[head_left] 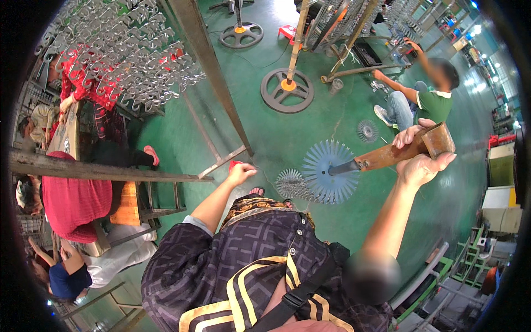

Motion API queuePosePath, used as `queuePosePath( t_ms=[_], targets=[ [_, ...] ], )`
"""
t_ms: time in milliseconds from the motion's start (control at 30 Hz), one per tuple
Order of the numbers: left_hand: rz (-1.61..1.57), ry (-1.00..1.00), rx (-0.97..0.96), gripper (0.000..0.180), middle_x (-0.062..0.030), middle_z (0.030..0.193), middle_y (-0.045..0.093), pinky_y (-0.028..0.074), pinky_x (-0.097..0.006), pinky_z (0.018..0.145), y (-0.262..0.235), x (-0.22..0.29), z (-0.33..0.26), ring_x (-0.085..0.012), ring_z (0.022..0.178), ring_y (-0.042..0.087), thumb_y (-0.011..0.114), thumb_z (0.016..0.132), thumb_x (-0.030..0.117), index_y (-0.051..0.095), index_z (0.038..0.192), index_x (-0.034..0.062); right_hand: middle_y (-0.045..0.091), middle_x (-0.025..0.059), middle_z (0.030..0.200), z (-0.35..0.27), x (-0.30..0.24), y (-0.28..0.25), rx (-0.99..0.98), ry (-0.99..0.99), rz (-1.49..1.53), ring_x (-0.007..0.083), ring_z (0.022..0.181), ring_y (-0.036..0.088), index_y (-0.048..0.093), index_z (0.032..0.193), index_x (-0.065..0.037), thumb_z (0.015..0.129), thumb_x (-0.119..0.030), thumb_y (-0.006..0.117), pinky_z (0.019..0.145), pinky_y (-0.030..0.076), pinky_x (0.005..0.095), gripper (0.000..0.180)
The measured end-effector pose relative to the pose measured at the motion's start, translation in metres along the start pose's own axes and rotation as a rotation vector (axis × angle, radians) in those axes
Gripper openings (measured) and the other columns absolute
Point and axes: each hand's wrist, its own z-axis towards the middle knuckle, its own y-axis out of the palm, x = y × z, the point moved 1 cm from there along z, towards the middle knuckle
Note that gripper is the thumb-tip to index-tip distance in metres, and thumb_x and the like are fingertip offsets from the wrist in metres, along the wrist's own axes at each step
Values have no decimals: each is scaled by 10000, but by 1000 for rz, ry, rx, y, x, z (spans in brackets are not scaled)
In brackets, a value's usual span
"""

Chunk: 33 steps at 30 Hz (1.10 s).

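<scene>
Tool [387, 156], one, rusty brown handle with dark shaft, right hand [421, 160] fingers gripping it, left hand [241, 172] fingers curling on something red, three spiked discs [330, 171] lying on floor [298, 133].

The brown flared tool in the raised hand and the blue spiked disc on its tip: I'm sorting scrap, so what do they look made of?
The brown flared tool looks like rusted steel: dull, patchy orange-brown, with a dark rod and bolt at the narrow end. The blue spiked disc has an even matt blue colour and thin radiating spokes; painted or coated metal seems likely, though plastic cannot be ruled out. The right hand grips the tool.
</scene>
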Motion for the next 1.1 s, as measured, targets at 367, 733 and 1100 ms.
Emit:
queuePosePath(
  t_ms=[367,733,1100],
  targets=[
    [-104,-934,394,241,-69,708,657,483,-272,524,-17,-102,-216,-130,605,610,683,777,253,679,889,40,455,96,599,27,11,7,-162,52,60,195,520,435,499,974,49,766,-757,322,476,389,320,852],
    [-172,-1067,413,274,-63,685,647,460,-264,494,26,-71,-239,-120,556,577,671,802,292,672,882,30,458,99,612,86,24,69,-377,80,79,205,521,448,498,990,41,790,-742,291,502,385,314,834],
    [-250,-856,409,259,-72,697,647,487,-276,548,-26,-68,-107,-128,595,588,667,801,255,667,899,15,496,123,616,165,73,141,-484,30,206,201,518,490,501,973,39,875,-626,279,467,422,307,708]
  ],
)
